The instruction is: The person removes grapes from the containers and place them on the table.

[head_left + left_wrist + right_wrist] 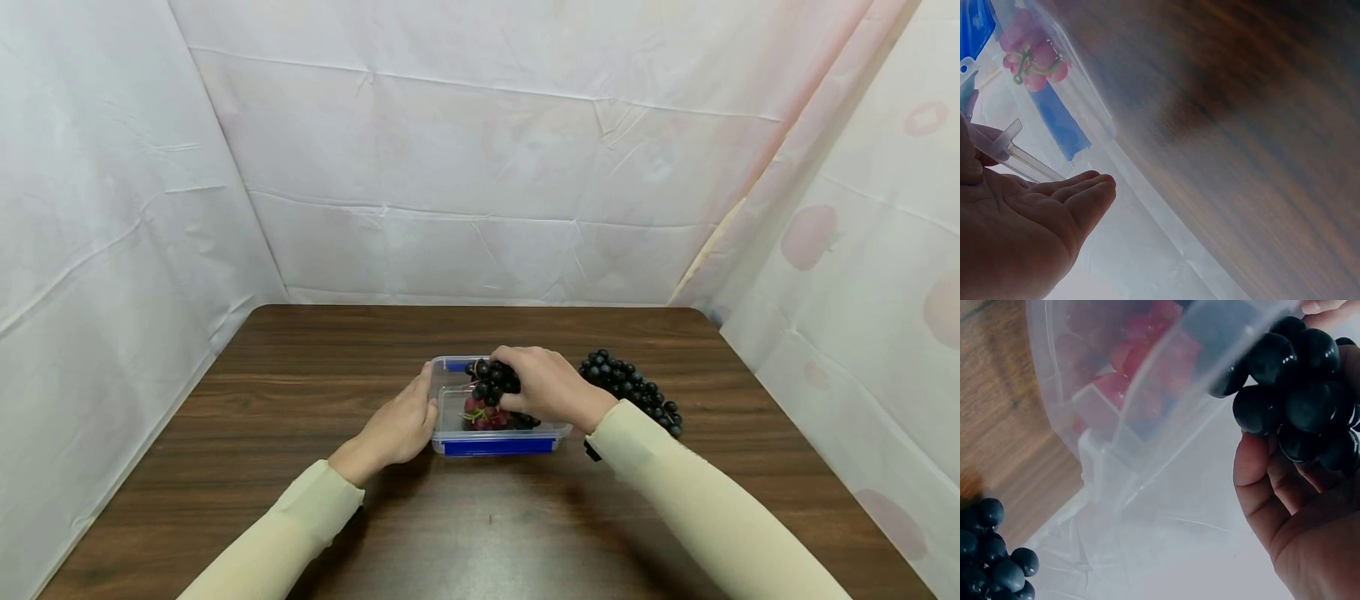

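Note:
A clear plastic box with blue latches stands on the table. My left hand rests against its left side, fingers fairly straight, with the thumb by the rim in the left wrist view. Over the box, my right hand holds a bunch of black grapes between thumb and fingers. Below it, inside the box, lies a bunch of red grapes, partly covered in the head view. Dark grapes show beside the red ones, mostly hidden under the right hand.
A longer bunch of black grapes lies on the brown wooden table right of the box, partly behind the right forearm. Pale cloth hangs around the table's back and sides. A small black object shows beneath the right sleeve.

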Available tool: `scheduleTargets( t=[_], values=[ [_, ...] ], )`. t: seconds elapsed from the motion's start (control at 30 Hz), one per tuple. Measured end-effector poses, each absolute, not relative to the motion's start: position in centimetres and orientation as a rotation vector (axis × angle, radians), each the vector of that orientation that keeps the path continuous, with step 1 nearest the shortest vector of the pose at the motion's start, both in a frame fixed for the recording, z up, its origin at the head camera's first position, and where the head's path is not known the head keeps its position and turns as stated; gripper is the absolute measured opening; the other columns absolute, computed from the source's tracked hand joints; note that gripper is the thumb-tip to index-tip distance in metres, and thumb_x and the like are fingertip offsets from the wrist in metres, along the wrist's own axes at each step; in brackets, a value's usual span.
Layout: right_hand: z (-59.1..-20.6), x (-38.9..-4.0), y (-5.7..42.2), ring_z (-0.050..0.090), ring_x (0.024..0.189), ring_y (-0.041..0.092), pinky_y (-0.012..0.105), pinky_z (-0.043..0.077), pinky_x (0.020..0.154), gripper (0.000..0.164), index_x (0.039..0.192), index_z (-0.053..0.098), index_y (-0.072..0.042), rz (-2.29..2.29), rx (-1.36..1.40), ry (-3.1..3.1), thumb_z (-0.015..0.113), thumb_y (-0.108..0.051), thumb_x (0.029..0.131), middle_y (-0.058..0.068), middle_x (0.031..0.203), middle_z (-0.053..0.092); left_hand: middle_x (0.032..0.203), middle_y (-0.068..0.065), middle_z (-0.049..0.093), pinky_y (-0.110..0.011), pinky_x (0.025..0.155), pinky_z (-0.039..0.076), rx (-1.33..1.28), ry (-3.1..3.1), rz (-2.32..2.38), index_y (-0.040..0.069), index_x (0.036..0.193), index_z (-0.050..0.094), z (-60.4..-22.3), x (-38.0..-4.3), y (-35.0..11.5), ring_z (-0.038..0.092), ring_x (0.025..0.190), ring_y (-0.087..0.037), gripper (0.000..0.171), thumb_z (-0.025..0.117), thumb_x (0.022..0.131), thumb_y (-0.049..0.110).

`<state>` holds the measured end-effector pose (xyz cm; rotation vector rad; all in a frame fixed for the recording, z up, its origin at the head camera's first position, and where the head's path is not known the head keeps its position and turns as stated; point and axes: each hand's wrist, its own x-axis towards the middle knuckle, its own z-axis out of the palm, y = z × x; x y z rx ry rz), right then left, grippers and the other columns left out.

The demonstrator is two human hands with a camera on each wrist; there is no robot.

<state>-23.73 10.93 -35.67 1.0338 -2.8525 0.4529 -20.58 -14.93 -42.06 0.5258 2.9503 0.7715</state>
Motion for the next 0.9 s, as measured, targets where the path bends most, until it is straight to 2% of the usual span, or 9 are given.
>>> scheduleTargets(
  t=[0.17,0.43,0.9],
  values=[
    [-35.0,-23.7,11.2,0.069,0.102,0.02,0.04,0.059,0.082,0.055,0.139,0.06,-0.015,0.448,1.023,-2.857,0.079,-0.025,0.088,0.004,0.127,0.069,0.166,-0.024,0.023,-0.051,0.12,0.03,0.529,2.953,0.769,0.0,0.164,0.001,-42.0,-20.6,-15.0,0.031,0.15,-0.035,0.069,0.035,0.109,0.026],
    [-34.3,-23.7,11.6,0.067,0.112,0.024,0.045,0.057,0.089,0.056,0.14,0.059,-0.014,0.45,1.003,-2.859,0.079,-0.025,0.089,0.005,0.132,0.067,0.165,-0.024,0.024,-0.051,0.12,0.03,0.534,2.961,0.763,-0.002,0.163,0.002,-42.1,-20.7,-14.9,0.03,0.15,-0.035,0.07,0.038,0.109,0.024],
    [-33.0,-23.7,12.1,0.069,0.107,0.024,0.045,0.058,0.087,0.056,0.138,0.061,-0.012,0.441,1.01,-2.813,0.081,-0.025,0.087,0.006,0.128,0.069,0.166,-0.024,0.023,-0.051,0.121,0.029,0.528,2.959,0.759,-0.002,0.163,0.003,-41.9,-20.6,-14.9,0.029,0.151,-0.035,0.069,0.038,0.109,0.024]
  ],
)
